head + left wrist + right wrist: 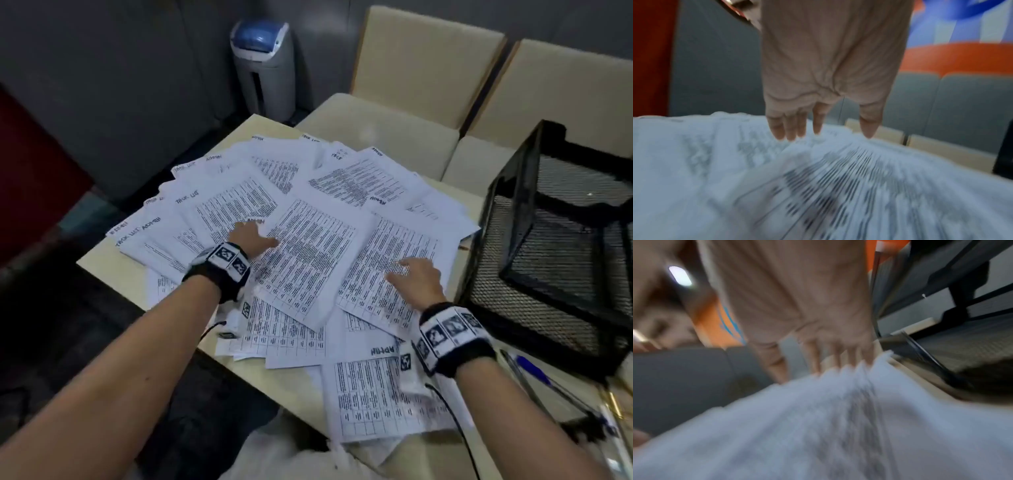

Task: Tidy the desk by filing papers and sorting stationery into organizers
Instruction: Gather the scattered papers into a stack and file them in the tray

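Observation:
Several printed white papers [308,253] lie fanned in a loose overlapping heap across the cream desk [113,270]. My left hand [251,236] rests flat on the sheets left of centre, fingers straight and spread, as the left wrist view shows [818,128]. My right hand [414,277] lies palm down on a sheet at the right of the heap, fingers extended [836,360]. Neither hand grips a sheet. A black mesh paper organizer [561,246] stands at the right edge of the desk, just beside my right hand.
Pens, one with a blue barrel [534,368], lie near the desk's front right corner below the organizer. Two cream chairs [424,68] stand behind the desk. A grey bin with a blue lid [263,65] stands on the floor at the back.

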`<control>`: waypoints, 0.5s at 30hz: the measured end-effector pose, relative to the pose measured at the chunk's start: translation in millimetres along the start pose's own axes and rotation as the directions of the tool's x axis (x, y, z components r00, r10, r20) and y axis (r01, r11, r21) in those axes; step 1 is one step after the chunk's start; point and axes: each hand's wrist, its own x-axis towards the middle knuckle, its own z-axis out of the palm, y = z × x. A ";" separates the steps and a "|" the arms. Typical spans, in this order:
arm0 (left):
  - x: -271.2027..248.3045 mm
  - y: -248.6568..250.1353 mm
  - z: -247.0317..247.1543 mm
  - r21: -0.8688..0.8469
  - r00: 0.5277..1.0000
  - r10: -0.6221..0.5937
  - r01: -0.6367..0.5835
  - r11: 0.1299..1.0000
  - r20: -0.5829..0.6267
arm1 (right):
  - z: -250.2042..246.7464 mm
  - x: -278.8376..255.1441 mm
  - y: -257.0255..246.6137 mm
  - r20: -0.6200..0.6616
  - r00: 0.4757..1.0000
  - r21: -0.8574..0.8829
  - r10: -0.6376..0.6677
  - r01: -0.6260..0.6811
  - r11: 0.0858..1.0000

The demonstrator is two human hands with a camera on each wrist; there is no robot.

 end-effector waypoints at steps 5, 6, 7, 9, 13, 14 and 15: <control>11.6 -14.3 19.4 0.139 0.989 -0.146 0.144 0.980 0.007 | 2.8 20.2 15.0 -0.228 0.891 0.097 0.392 -0.380 0.920; 8.9 -13.4 25.9 0.154 0.987 -0.156 0.150 0.977 0.030 | 3.3 23.6 18.3 -0.227 0.884 0.150 0.409 -0.383 0.911; 7.7 -11.3 32.0 0.160 0.985 -0.167 0.158 0.974 0.043 | 3.3 25.7 18.9 -0.237 0.882 0.168 0.408 -0.376 0.911; 4.9 -5.7 40.1 0.137 0.982 -0.190 0.188 0.973 -0.001 | 3.5 24.9 15.7 -0.316 0.878 0.088 0.359 -0.349 0.933; 6.5 -5.8 48.1 0.009 0.972 -0.220 0.222 0.975 -0.085 | -4.3 15.9 8.5 -0.512 0.844 -0.028 0.158 -0.200 0.979; 8.0 -10.2 49.7 -0.018 0.967 -0.232 0.231 0.973 -0.105 | -11.3 11.9 4.1 -0.568 0.818 -0.031 0.094 -0.135 0.990; 6.6 -13.5 50.6 -0.043 0.961 -0.245 0.242 0.969 -0.129 | -20.6 7.2 -2.7 -0.627 0.779 -0.022 0.026 -0.051 0.998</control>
